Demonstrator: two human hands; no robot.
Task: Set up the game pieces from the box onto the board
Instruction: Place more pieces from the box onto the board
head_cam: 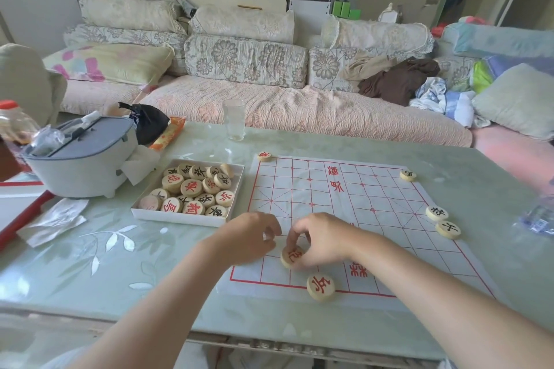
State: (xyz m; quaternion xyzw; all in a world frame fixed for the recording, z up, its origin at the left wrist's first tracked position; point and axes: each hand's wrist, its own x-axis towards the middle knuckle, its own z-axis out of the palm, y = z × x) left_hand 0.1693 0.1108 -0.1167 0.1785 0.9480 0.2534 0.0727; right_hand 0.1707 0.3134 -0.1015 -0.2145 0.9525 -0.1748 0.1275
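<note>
Glass tabletop (120, 263) before a floral sofa (245, 60). Paper board (344, 204), red grid, beside the white box (180, 217) heaped with wooden pieces (192, 187). Right hand (323, 240): grip pinching a tilted red-marked piece (292, 256) at the board's near-left corner. Left hand (248, 238): fingers curled, grip contents cannot be told.

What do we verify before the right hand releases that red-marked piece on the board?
1. Right hand pinches the red-marked piece: ok.
2. Piece centred on a line crossing of the board: cannot tell, fingers cover it.
3. Clear of the nearby red piece at the near edge: ok, apart.
4. Left hand free for the next pick: cannot tell, fingers curled.
5. Box beside the board holds more pieces: ok.
</note>
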